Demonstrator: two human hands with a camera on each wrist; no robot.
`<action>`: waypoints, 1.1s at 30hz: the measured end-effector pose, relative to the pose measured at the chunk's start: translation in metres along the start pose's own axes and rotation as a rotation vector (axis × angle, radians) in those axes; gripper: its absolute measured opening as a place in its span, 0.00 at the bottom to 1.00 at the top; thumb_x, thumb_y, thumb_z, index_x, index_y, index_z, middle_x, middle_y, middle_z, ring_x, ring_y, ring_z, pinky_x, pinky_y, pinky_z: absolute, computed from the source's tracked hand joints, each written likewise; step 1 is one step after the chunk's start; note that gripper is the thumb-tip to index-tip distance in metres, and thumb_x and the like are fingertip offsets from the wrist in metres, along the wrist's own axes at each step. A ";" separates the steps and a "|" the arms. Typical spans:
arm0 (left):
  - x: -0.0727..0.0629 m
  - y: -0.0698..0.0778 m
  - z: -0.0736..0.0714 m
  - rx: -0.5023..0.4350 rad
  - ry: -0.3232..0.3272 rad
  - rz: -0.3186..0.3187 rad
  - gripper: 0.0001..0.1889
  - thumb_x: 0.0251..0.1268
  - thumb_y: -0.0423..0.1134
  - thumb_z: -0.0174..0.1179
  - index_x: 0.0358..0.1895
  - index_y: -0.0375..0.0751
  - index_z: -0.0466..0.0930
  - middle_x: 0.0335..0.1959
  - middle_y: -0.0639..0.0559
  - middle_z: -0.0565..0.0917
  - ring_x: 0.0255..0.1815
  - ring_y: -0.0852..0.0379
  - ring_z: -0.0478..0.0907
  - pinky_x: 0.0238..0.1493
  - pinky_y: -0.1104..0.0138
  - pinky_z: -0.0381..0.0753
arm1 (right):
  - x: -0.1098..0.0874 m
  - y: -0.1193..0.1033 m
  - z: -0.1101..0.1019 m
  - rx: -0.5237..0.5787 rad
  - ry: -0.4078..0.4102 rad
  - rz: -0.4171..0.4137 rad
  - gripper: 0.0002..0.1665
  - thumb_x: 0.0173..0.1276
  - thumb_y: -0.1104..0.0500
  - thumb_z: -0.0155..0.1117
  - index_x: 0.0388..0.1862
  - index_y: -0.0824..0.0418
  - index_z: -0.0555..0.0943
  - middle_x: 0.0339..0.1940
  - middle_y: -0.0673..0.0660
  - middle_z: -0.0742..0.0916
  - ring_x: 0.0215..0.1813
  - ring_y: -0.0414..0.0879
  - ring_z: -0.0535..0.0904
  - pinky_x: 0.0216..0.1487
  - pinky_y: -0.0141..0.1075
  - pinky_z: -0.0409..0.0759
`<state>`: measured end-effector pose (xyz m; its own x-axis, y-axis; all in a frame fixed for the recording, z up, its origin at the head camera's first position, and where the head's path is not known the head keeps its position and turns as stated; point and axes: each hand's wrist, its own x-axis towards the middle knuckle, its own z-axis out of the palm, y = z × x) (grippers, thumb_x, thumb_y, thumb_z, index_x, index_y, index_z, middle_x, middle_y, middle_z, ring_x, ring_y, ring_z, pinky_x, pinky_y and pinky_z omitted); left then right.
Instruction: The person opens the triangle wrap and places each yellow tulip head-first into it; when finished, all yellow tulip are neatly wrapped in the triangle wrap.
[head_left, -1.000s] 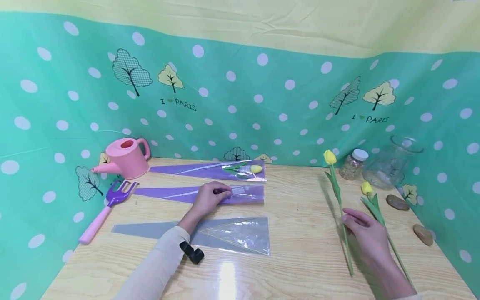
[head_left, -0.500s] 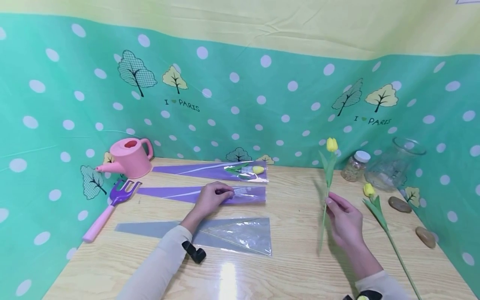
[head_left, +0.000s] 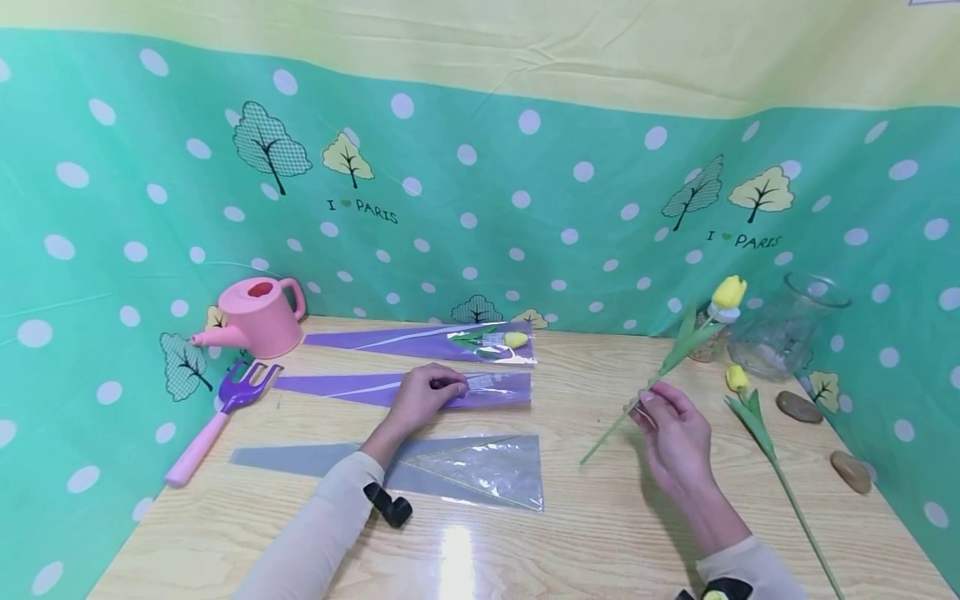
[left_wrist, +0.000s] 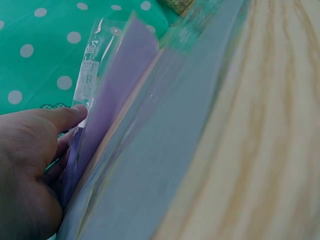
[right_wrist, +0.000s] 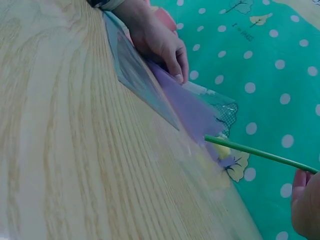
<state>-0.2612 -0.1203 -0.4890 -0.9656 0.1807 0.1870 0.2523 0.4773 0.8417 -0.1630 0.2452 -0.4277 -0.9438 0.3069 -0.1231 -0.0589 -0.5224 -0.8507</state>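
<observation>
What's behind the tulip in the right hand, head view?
Behind the held tulip: a jar, its pale lid and part of its body visible. The bloom covers the lid's top; leaves cover some of the body. Tabletop shows behind the stem.

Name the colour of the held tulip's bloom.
The bloom is yellow, seen best in the head view.

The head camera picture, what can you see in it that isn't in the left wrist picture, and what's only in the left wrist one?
Only the head view shows the right hand holding a yellow tulip, the pink watering can, the garden fork and the glass vase.

Only the left wrist view shows letters big enough to read on the clear sleeve's label, seemingly T, R and U.

Both show the left hand pinching a purple sleeve, plus the grey sleeve, wooden table and dotted cloth.
</observation>
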 end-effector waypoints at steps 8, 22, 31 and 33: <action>0.000 0.000 -0.001 0.007 -0.002 0.007 0.06 0.65 0.39 0.72 0.43 0.49 0.92 0.43 0.52 0.91 0.46 0.56 0.86 0.50 0.65 0.84 | 0.011 0.001 0.009 0.051 0.128 -0.007 0.14 0.74 0.68 0.64 0.53 0.59 0.73 0.42 0.50 0.84 0.44 0.43 0.84 0.54 0.36 0.88; 0.000 -0.002 0.001 0.021 -0.011 0.026 0.06 0.66 0.40 0.71 0.44 0.51 0.92 0.44 0.54 0.91 0.48 0.56 0.86 0.52 0.61 0.85 | 0.044 0.049 0.052 0.160 0.304 -0.070 0.17 0.72 0.71 0.63 0.55 0.62 0.72 0.35 0.50 0.85 0.44 0.47 0.84 0.63 0.48 0.85; 0.000 -0.001 0.001 0.006 -0.005 0.024 0.06 0.65 0.40 0.72 0.44 0.50 0.92 0.44 0.54 0.91 0.48 0.56 0.86 0.52 0.62 0.85 | 0.038 0.077 0.076 0.158 0.355 -0.023 0.18 0.74 0.70 0.61 0.59 0.63 0.71 0.45 0.57 0.84 0.55 0.55 0.82 0.64 0.48 0.85; 0.001 -0.002 0.001 0.005 -0.003 0.026 0.06 0.65 0.40 0.72 0.44 0.50 0.92 0.44 0.53 0.91 0.47 0.57 0.85 0.51 0.63 0.84 | 0.035 0.084 0.081 0.153 0.362 -0.003 0.19 0.74 0.71 0.61 0.61 0.64 0.70 0.47 0.59 0.84 0.55 0.55 0.83 0.62 0.47 0.86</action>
<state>-0.2623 -0.1206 -0.4913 -0.9586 0.1952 0.2074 0.2776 0.4772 0.8338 -0.2269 0.1479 -0.4620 -0.7696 0.5547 -0.3163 -0.1348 -0.6253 -0.7686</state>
